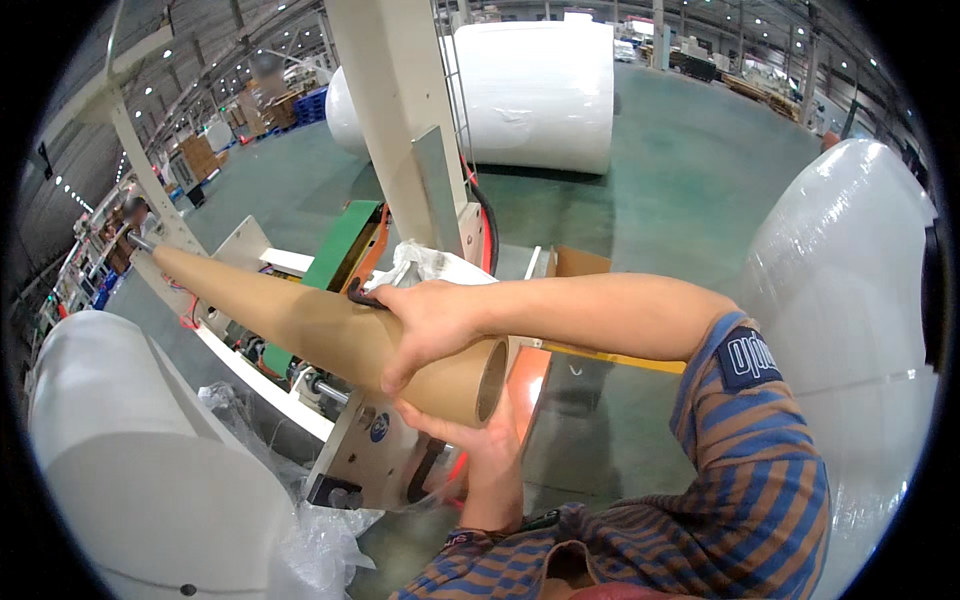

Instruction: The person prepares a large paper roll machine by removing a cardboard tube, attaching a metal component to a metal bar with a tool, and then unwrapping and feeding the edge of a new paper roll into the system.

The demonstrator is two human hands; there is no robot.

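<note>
Now both hands grip a long brown cardboard tube [290, 315].
Lying slantwise over the cream-framed machine [375, 465], the tube has its open end near the frame's near edge; the right hand [435, 325] is clamped over its upper side, while the left hand [485, 440] clasps the open end from below. A large white roll [160, 480] stands to the left.

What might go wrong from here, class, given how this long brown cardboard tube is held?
1. The right hand and left hand are both near one open end of the long brown cardboard tube, so its far end might dip or swing.
2. A black hooked part appears close to the right hand and might catch it.
3. Crumpled clear plastic film beside the big white roll might snag.
</note>
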